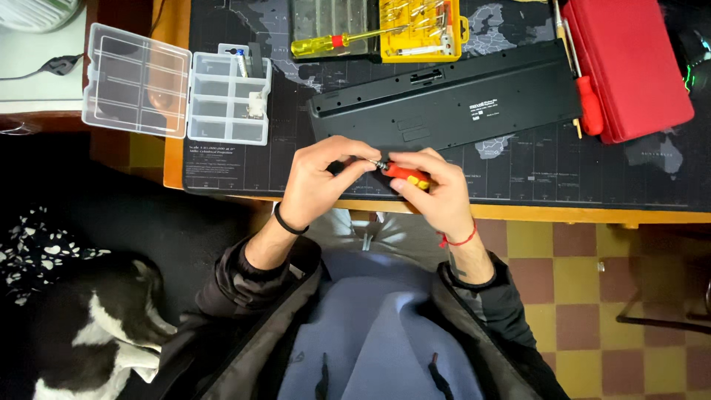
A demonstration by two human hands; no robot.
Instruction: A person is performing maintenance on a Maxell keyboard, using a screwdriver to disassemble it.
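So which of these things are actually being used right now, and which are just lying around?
In use:
- small red-handled screwdriver, held by the right hand
- its metal tip, pinched by the left hand
- upturned black keyboard, just beyond the hands

Lying about:
- yellow screwdriver
- clear compartment box
- red case
- black-and-white cat

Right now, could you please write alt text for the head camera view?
Two bare hands, left hand and right hand, hold a small red-handled screwdriver over an upturned black plastic keyboard on a dark map-printed desk mat. A clear plastic compartment box lies open to the left.
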